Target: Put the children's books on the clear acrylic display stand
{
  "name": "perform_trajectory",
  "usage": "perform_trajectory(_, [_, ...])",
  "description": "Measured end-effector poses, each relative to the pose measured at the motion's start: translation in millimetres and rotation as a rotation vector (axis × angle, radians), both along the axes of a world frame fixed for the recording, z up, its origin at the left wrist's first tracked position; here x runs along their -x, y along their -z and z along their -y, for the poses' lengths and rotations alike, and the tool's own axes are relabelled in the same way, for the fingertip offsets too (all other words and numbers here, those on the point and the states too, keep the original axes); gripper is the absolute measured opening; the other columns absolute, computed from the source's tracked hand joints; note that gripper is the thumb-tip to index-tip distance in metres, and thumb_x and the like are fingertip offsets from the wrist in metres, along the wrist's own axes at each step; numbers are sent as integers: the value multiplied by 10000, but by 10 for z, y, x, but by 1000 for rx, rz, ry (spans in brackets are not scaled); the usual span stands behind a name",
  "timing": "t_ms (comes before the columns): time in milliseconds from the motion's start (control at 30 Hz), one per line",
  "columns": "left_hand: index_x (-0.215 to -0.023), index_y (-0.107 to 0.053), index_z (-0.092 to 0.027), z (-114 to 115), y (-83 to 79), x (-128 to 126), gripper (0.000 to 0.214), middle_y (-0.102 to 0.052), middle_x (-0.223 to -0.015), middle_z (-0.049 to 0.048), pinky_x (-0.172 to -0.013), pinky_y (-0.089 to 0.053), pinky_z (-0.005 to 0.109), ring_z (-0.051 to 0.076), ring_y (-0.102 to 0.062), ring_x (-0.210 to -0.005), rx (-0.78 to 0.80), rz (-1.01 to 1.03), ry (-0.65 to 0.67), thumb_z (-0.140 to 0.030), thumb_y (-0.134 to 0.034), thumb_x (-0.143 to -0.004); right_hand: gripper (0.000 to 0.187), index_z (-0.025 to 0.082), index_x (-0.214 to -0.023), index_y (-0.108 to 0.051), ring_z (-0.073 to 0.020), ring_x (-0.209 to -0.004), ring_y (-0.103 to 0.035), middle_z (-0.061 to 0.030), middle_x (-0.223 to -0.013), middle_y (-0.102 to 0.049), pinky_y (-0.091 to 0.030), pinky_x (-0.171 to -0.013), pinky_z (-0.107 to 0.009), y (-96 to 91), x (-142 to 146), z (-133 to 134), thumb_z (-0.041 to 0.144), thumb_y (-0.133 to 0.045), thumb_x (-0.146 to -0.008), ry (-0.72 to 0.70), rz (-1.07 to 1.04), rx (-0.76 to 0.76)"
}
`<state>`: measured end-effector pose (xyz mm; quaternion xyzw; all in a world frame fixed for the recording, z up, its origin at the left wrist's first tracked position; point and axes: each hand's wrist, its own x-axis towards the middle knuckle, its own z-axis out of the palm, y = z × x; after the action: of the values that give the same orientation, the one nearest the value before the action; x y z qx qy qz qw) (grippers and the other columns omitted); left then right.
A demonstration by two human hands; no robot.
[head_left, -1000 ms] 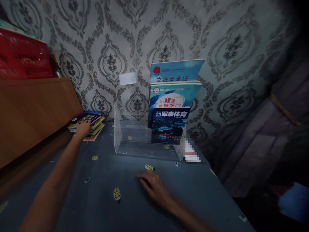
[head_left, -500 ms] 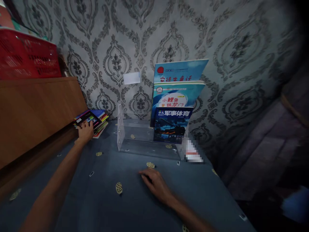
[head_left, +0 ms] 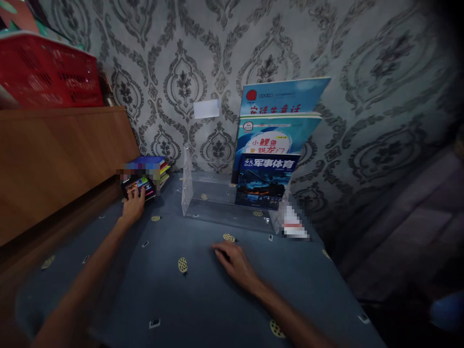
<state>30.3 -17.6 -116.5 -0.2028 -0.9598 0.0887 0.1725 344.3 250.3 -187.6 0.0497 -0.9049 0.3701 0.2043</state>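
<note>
My left hand reaches to the far left and grips a dark book, pulled partly off a stack of colourful books by the wall. My right hand rests palm down on the blue patterned cloth, fingers spread, holding nothing. Behind it a clear acrylic stepped rack stands against the wall. Three books stand in its right half: a dark blue one in front, a teal one behind it, a light blue one at the back.
A wooden cabinet rises on the left with a red crate on top. Patterned wallpaper with a small white card backs the table. A small white and red item lies right of the rack. Dark curtains hang at the right.
My left hand has drawn the dark book off the stack toward me. The right hand has stayed in place. The camera has shifted a little to the left.
</note>
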Motion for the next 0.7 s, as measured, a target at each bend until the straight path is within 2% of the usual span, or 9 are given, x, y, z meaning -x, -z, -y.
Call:
perform_trajectory(133, [-1583, -292, -116, 89, 107, -158, 696, -330, -1605, 257, -1065, -430, 597, 429, -342, -1453, 11, 46, 5, -61, -341, -891, 285, 172, -1123, -720, -237, -978, -693, -109, -1029, -754, -545, -898, -395, 9, 5, -14, 248, -472, -1003, 4, 13, -12])
perform_trajectory(233, [-1589, -275, -136, 166, 177, -259, 743, -313, -1618, 244, -1059, -447, 583, 426, -319, -1470, 23, 107, 23, -63, -398, -860, 281, 185, -1132, -718, -236, -1013, -693, -105, -1067, -757, -540, -923, -394, -22, 0, -8, 240, -476, -1000, -12, 16, -5])
perform_trajectory(333, [-1602, -244, -178, 260, 246, -355, 833, -312, -1631, 212, -1063, -470, 513, 373, -350, -1474, 36, 200, 70, -57, -464, -808, 276, 196, -1117, -724, -235, -1005, -696, -97, -1054, -761, -540, -931, -394, -63, -7, 6, 229, -481, -992, -17, 22, 3])
perform_trajectory(467, [-1558, -373, -260, 429, 289, -477, 803, -396, -1612, 127, -1076, -471, 423, 302, -415, -1456, 61, 359, 185, -65, -504, -790, 278, 188, -1117, -724, -238, -992, -695, -101, -1042, -758, -541, -925, -402, -79, -13, 7, 225, -479, -989, -21, 18, 0])
perform_trajectory(533, [-1508, -462, -301, 512, 251, -487, 736, -467, -1574, 94, -1061, -482, 391, 292, -479, -1413, 66, 446, 241, -146, -583, -798, 282, 182, -1116, -723, -240, -977, -696, -103, -1030, -757, -546, -913, -405, -77, -14, 1, 235, -475, -992, -23, 11, 1])
perform_trajectory(633, [-1367, -614, -337, 568, 123, -357, 588, -631, -1422, 33, -993, -513, 313, 262, -619, -1261, 50, 561, 301, -369, -703, -787, 285, 183, -1106, -727, -239, -963, -697, -106, -1020, -756, -550, -900, -403, -79, -11, -2, 237, -472, -991, -34, -2, 3])
perform_trajectory(700, [-1279, -673, -315, 531, 38, -183, 474, -714, -1284, 15, -950, -524, 286, 240, -675, -1152, 16, 580, 293, -483, -651, -837, 283, 189, -1103, -730, -237, -972, -695, -104, -1025, -756, -547, -901, -395, -81, -8, 2, 226, -474, -987, -39, -5, 5])
